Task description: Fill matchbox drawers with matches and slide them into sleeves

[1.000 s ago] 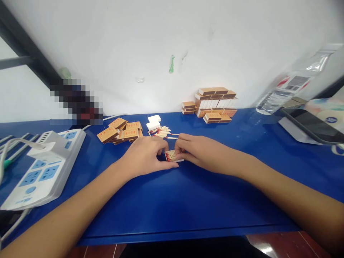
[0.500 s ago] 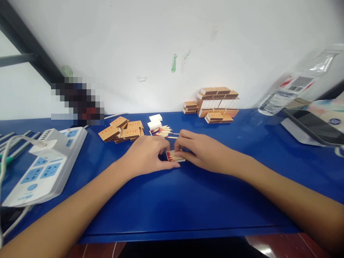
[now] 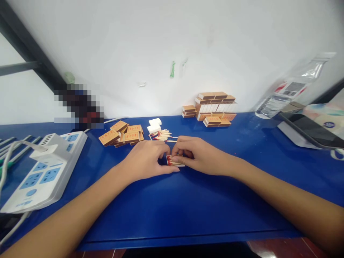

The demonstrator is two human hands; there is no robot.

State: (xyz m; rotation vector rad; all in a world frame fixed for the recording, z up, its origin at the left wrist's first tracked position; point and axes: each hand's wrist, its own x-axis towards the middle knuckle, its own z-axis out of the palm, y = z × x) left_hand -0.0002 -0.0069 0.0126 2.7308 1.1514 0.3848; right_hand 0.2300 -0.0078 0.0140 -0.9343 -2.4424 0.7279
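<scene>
On the blue table, a small white matchbox tray [image 3: 181, 165] lies between my hands, filled with red-tipped matches [image 3: 173, 162]. My left hand [image 3: 149, 159] holds the tray, its thumb along the near side and its fingers curled at the left end. Over the tray's right part, my right hand [image 3: 197, 154] has its thumb and fingers closed on the matches; the fingertips are partly hidden. Just beyond the hands is a loose pile of matches [image 3: 162, 135]. Two white tray pieces [image 3: 154, 128] sit behind that pile.
A heap of closed matchboxes [image 3: 131, 137] lies to the left of the loose matches. More matchboxes [image 3: 215, 107] are stacked against the wall. At left is a white power strip [image 3: 57, 186] with cables; at right stand a plastic bottle [image 3: 279, 96] and a phone [image 3: 309, 130].
The view has tilted up slightly, so everything sits a little lower. My right hand has shifted slightly left over the tray; my left hand keeps its hold.
</scene>
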